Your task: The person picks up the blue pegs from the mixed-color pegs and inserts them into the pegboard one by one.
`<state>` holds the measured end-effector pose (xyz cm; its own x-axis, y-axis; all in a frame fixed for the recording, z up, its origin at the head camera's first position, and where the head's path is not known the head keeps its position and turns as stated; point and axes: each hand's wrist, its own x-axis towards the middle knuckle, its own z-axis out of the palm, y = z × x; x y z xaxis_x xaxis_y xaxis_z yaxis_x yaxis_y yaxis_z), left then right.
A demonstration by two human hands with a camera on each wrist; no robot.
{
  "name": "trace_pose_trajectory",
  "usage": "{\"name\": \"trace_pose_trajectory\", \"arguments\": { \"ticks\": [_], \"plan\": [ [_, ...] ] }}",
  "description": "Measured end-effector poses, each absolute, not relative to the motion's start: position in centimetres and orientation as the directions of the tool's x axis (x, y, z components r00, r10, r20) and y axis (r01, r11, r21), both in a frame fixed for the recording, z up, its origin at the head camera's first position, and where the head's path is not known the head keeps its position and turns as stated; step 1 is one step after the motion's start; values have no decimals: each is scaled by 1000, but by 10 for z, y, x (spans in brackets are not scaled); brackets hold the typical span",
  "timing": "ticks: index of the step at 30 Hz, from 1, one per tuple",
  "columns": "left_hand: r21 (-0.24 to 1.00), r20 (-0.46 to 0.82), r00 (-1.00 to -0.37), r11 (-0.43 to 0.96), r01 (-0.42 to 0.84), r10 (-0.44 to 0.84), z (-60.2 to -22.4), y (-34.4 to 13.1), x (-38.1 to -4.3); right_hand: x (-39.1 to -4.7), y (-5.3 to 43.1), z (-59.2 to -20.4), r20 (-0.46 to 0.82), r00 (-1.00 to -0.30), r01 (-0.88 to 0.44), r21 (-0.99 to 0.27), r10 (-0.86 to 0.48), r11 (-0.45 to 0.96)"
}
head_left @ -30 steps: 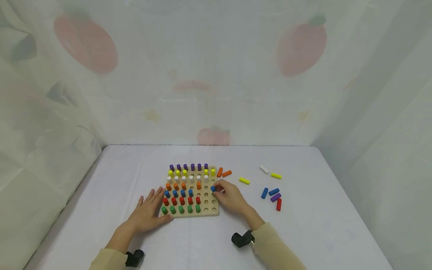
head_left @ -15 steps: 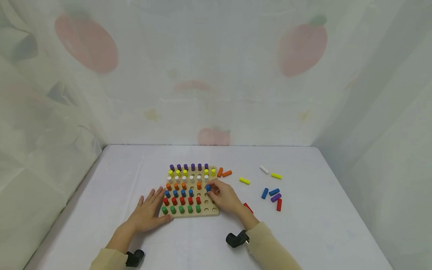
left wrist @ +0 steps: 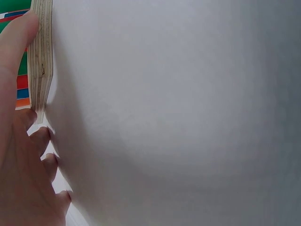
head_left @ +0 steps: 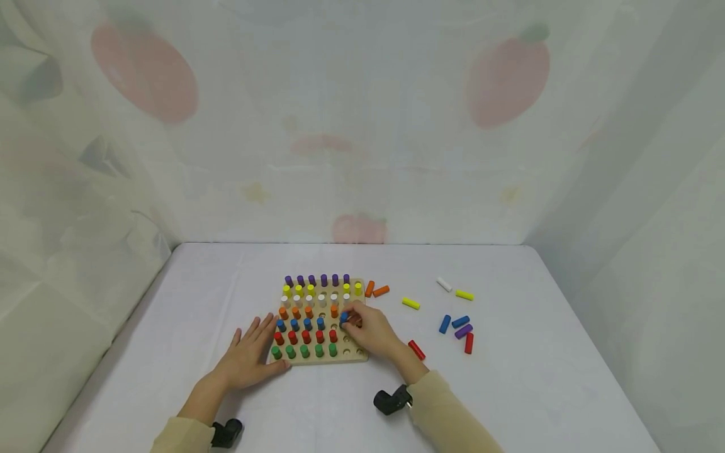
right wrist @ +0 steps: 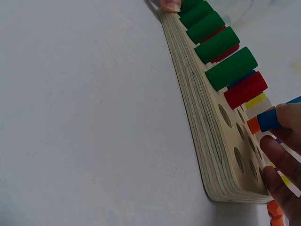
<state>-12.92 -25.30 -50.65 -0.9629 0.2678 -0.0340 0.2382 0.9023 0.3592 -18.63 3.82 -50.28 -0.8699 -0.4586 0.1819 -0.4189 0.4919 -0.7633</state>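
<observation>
A wooden pegboard (head_left: 357, 358) stands on the table, with rows of purple, yellow, white, orange, blue, red and green pegs upright in its holes. My right hand (head_left: 370, 330) pinches a blue peg (head_left: 343, 317) between thumb and finger, over the right part of the board beside the blue row. In the right wrist view, that blue peg (right wrist: 269, 120) is held above the holes, in front of an orange one. My left hand (head_left: 246, 360) lies spread at the board's left side, its thumb (left wrist: 29, 28) on the front edge.
Right of the board lie loose pegs: two orange (head_left: 381, 290), yellow ones (head_left: 410, 303), a white one (head_left: 444, 284), two blue (head_left: 445, 324), a purple one (head_left: 463, 331) and two red. One red peg (head_left: 416, 350) lies close to my right wrist.
My right hand has moved left across the board with the blue peg, uncovering a red peg on the table by the wrist. The left hand has stayed still.
</observation>
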Motion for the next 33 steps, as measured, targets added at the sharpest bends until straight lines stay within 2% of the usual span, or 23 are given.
{"name": "trace_pose_trajectory", "arguments": {
  "ticks": [33],
  "plan": [
    [367,-31,-964,900,236,266,-504,-252,-128,-192,23,-500,167,-863,-451,-677,-476,582]
  ]
}}
